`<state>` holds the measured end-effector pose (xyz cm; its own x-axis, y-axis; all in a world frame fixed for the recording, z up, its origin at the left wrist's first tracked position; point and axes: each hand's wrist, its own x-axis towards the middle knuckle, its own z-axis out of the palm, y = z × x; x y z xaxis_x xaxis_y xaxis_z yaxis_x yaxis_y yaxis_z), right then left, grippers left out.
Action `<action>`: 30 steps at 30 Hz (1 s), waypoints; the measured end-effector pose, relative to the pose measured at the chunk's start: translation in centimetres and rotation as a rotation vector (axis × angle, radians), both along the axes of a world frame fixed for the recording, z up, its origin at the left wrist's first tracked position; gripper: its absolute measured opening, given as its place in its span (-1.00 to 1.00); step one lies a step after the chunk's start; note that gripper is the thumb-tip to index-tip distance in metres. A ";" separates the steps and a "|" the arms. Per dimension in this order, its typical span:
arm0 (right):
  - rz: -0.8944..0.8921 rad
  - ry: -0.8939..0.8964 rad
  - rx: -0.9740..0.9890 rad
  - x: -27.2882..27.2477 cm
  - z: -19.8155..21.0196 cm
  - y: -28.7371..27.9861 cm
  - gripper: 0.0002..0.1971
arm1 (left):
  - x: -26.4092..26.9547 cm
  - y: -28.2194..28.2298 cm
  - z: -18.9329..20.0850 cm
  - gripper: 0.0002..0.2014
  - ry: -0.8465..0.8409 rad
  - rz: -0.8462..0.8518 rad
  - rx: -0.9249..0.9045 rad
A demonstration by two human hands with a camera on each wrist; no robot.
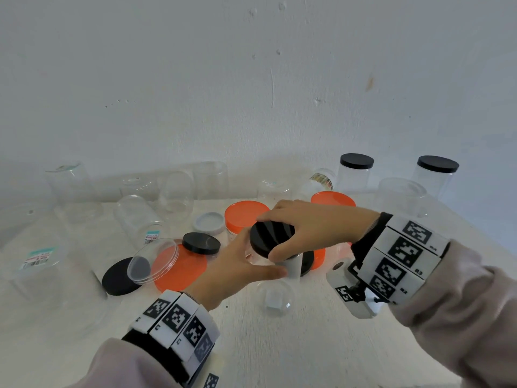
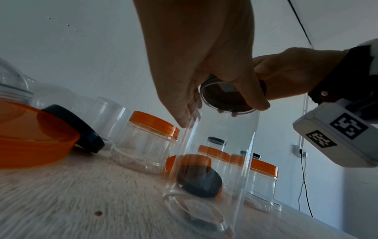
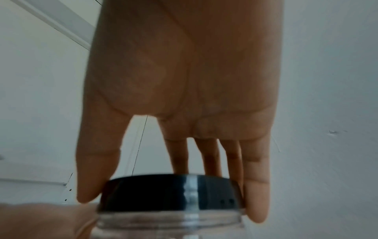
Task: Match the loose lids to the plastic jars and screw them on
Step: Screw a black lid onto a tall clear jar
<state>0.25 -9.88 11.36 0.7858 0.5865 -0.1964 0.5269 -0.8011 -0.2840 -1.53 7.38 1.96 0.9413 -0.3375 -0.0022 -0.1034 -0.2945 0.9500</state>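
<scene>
Your right hand (image 1: 305, 228) grips the black lid (image 3: 171, 193) from above, fingers curled round its rim, seated on the clear jar (image 2: 214, 153) your left hand (image 1: 240, 264) clasps just below. You're mid-screwing; next, twist until snug.

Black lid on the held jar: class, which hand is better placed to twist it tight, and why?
The right hand. Its fingers and thumb already ring the black lid from above, while the left hand grips the clear jar below, steadying it.

Black lid (image 1: 272, 238) sits atop upright clear jar (image 2: 216, 155) on the table.
</scene>
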 end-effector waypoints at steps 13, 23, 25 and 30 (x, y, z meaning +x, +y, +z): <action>-0.028 -0.002 0.037 -0.4 -1.2 -0.2 -0.27 | -0.2 0.0 0.2 -0.14 -0.012 -0.003 -0.015; -0.071 -0.194 0.057 -1.4 -3.0 0.1 -0.29 | -0.3 -0.2 0.1 -0.24 -0.030 -0.003 -0.014; -0.073 -0.224 0.055 -1.6 -3.2 0.2 -0.29 | -0.3 -0.3 0.1 -0.24 -0.036 0.008 -0.011; -0.092 -0.289 0.022 -1.7 -3.7 0.3 -0.30 | -0.3 -0.5 -0.2 -0.25 -0.070 0.034 -0.009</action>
